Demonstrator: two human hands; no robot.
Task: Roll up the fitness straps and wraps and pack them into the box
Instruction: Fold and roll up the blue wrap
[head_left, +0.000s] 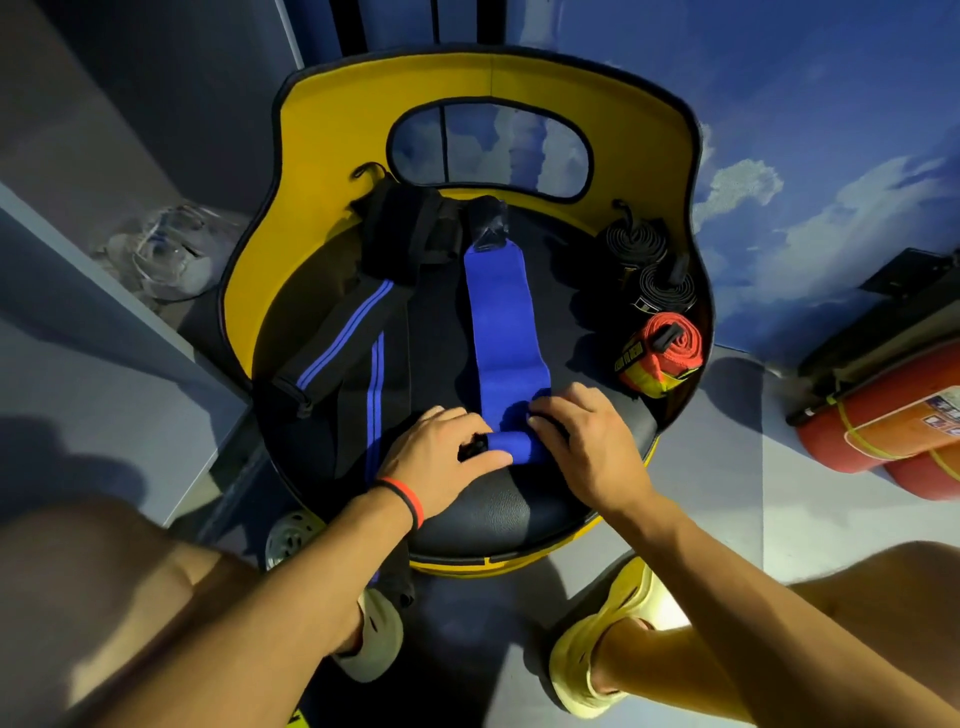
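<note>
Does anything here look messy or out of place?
A black wrap with a blue stripe trails off the front of the seat toward the floor; red fire extinguishers lie on their sides at right. The blue wrap looks tidy.

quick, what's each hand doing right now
left hand: grips the rolled end of the blue wrap
right hand: grips the same roll

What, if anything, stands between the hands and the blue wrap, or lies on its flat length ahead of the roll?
Nothing visible. The left hand and right hand hold the blue wrap at its rolled end; the flat length ahead is bare. To its left lie striped black wraps, to its right a red roll. No box shows.
</note>
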